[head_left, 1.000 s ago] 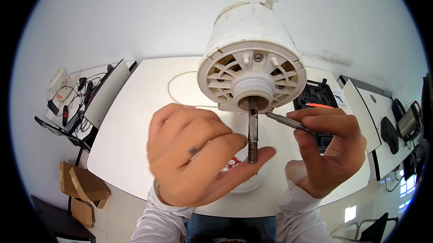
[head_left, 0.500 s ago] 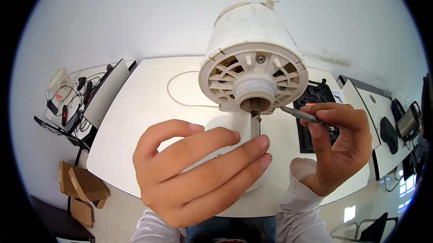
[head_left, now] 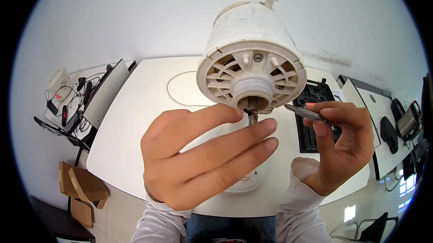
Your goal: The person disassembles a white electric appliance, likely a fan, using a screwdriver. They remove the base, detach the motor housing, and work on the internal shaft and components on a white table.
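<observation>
A white fan motor housing (head_left: 255, 31) with a slotted, round front faces me above the table. From its collar a dirty metal shaft (head_left: 253, 116) points down toward me. My left hand (head_left: 198, 157) is at this shaft, its index fingertip against a small dark pin (head_left: 246, 111) beside the shaft. The left thumb is hidden; the middle and ring fingers stretch across in front of the shaft. To the right of the collar, my right hand (head_left: 340, 139) pinches a slim grey pointed tool (head_left: 306, 113) between thumb and fingers, its tip apart from the housing.
Below the motor, a white base (head_left: 246, 185) stands on the white table (head_left: 126, 153), with dark specks on it. A pale cord (head_left: 173, 77) curves behind. An open black tool case (head_left: 306, 139) lies at the right. Cables (head_left: 83, 94) crowd a side table at left.
My left index finger has moved up to the shaft near the collar, where the dark pin now shows. The motor housing has shifted slightly left. The right hand's tool tip has drawn slightly away from it.
</observation>
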The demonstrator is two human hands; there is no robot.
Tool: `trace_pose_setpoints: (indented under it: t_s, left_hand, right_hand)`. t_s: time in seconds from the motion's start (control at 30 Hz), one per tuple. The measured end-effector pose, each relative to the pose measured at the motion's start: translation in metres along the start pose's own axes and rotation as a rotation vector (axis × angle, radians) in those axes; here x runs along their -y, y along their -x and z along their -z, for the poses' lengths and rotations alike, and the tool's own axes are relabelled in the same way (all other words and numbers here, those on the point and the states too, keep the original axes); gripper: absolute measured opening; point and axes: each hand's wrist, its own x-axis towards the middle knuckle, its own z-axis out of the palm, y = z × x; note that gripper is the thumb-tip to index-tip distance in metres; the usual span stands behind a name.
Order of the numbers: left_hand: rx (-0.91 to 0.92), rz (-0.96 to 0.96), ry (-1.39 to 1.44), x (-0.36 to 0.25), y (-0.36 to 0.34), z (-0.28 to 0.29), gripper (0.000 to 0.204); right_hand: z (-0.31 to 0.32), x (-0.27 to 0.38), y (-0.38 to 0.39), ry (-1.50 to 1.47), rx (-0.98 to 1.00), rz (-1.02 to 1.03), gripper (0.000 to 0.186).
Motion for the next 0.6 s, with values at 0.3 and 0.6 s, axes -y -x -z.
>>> trace_pose_setpoints:
  t_s: [0.3,0.6]
  left_hand:
    - [-0.058,-0.054,0.025,0.006,0.007,-0.002,0.016]
    - [-0.332,-0.113,-0.013,0.005,0.008,-0.029,0.036]
  right_hand:
    - [0.001,0.002,-0.001,-0.019,0.004,0.007,0.028]
    - [-0.001,-0.002,-0.001,0.019,0.081,0.219,0.026]
